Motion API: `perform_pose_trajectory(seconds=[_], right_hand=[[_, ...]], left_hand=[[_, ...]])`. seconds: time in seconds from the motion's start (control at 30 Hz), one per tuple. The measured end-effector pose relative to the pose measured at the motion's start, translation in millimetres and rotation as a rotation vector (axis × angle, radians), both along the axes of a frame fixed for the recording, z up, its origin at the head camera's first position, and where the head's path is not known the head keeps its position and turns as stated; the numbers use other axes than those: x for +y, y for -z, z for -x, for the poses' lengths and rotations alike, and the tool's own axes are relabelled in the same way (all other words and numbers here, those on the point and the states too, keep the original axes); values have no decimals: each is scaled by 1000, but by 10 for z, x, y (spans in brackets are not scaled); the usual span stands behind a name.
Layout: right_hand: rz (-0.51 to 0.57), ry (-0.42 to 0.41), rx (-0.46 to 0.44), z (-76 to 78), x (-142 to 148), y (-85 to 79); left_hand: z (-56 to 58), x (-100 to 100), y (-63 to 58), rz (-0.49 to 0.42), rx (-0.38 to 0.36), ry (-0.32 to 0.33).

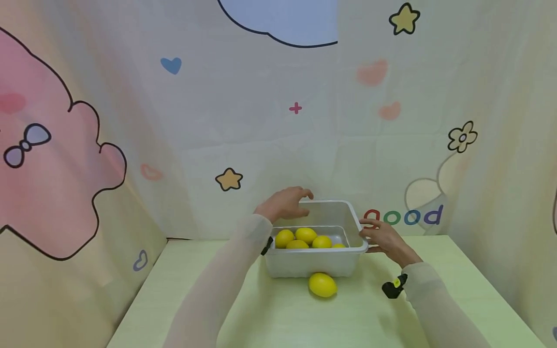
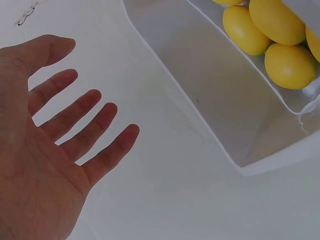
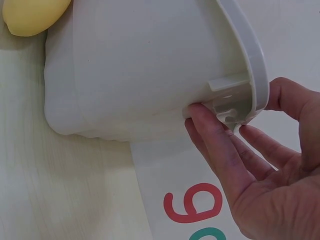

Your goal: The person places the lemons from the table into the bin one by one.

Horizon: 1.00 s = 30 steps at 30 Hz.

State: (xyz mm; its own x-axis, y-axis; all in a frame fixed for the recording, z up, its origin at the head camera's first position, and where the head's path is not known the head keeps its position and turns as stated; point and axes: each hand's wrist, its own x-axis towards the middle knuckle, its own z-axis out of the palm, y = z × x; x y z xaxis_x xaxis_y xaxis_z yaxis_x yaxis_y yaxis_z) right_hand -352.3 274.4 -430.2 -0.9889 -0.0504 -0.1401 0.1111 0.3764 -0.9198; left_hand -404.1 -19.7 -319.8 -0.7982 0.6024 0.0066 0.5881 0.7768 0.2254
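Observation:
A white plastic bin (image 1: 296,263) stands on the table with several yellow lemons (image 1: 306,236) inside it. One more lemon (image 1: 322,285) lies on the tabletop just in front of the bin. My left hand (image 2: 55,130) is beside the bin's left end, its fingers spread and apart from the rim in the left wrist view. At the other end, my right hand (image 3: 265,160) grips the bin's rim, fingers under the lip against the outer wall and thumb at the upper edge.
The pale wooden table (image 1: 174,309) runs back to a printed cloth backdrop (image 1: 261,96) close behind the bin. More of the cloth hangs along both sides. A black strap device (image 1: 393,288) sits at my right wrist.

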Motion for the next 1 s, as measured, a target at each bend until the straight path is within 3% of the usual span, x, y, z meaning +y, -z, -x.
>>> perform_pose_trajectory(seconds=[0.7,1.0], right_hand=[[20,-19,7,15,13,44],[5,-3,-3,40,27,47]], left_hand=[[-399,4,38,-59,97,21],[-571,-24,124,-68,165,55]])
